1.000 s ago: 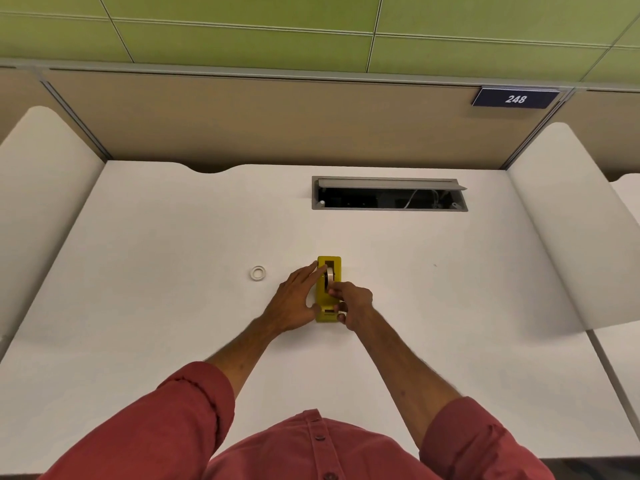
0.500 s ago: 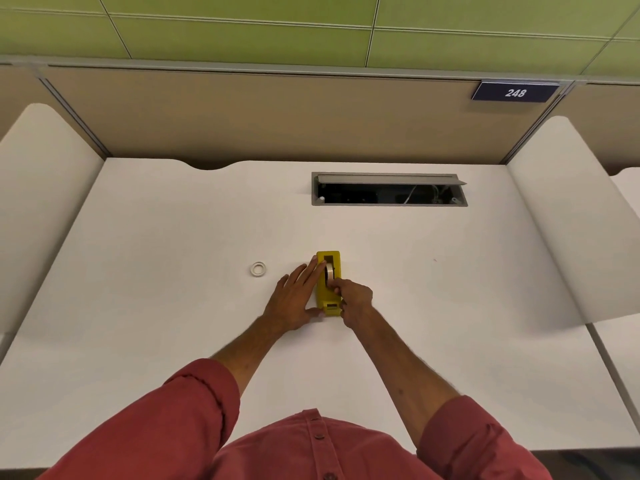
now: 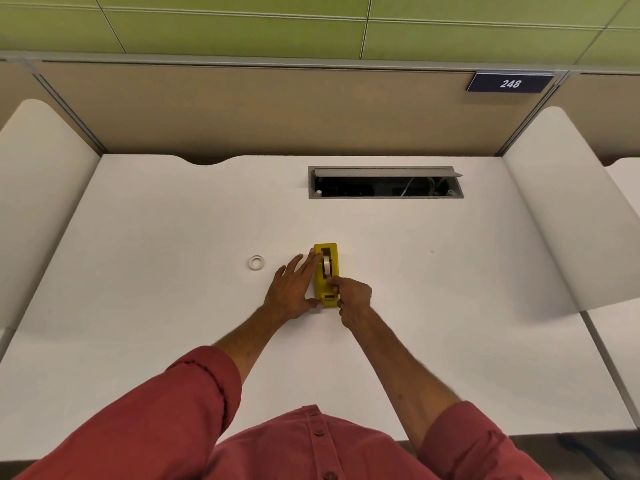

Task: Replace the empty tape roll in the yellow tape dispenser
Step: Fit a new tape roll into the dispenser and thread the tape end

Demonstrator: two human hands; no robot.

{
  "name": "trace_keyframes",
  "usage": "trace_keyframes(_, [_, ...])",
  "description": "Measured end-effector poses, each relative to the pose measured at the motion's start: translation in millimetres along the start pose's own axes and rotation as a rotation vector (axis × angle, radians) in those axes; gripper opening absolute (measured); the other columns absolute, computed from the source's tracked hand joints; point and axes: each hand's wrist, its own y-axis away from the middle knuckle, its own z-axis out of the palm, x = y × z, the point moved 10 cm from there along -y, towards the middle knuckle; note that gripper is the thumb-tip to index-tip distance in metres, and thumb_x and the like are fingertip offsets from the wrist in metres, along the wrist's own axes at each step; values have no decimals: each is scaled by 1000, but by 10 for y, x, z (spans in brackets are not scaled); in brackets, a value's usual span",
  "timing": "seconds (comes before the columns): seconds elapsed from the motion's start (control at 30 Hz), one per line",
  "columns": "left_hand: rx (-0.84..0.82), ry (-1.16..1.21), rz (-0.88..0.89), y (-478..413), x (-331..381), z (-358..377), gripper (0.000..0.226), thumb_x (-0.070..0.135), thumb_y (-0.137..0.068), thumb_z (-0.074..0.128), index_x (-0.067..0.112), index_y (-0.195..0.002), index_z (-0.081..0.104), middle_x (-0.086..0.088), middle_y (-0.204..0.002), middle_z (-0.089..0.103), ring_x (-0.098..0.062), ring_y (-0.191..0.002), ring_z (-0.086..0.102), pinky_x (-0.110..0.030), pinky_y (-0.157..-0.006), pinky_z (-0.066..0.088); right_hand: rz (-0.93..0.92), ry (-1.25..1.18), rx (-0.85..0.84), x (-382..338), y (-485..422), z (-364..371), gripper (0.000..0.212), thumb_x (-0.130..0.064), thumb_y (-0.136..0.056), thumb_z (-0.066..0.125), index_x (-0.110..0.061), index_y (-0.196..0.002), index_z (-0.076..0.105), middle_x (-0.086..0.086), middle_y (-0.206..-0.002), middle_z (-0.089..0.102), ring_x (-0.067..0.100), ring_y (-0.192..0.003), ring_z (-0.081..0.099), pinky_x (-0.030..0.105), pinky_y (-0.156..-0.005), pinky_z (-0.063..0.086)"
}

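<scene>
yellow dispenser (image 3: 326, 275) btwn both hands on table (image 3: 173, 306); left hand (image 3: 294, 289) spread flat vs its side, right hand (image 3: 353, 297) pinching tape (image 3: 326, 265) end; empty roll (image 3: 256, 263) well left.

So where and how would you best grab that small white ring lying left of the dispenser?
Pinch the small white ring by its outer edge from straight above. It lies flat on the desk with open space all round, apart from the left hand, so no side is blocked; it looks too low for a sideways grip.
</scene>
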Motion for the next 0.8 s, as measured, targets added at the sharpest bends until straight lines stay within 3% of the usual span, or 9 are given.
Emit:
trace_keyframes(0.2, [-26,0,-32,3,22,23,128,63,-83,81,28,-170,-5,7,-179,-5,-28,-165,7,-58,-129,25,-37,13,2,60,101,-110,21,-9,-78,83,-11,-62,68,2,-59,58,15,-45,36,24,-41,29])
trace_keyframes(0.37, [-18,23,-35,20,43,11,128,60,-83,83,26,-170,-5,5,-180,-3,-29,-165,8,-57,-127,27,-39,-43,-18,168,189,-150,16,-8,-81,82,-8,-67,74,1,-54,56,13,-38,31,22,-37,26])
trace_keyframes(0.8, [-36,15,-42,32,76,-24,127,66,-83,79,26,-170,-4,2,-180,-2,-32,-165,9,-60,-127,26,-96,-35,-21,405,315,-303,12,-12,-83,79,-7,-72,75,4,-64,63,16,-44,34,21,-40,25])
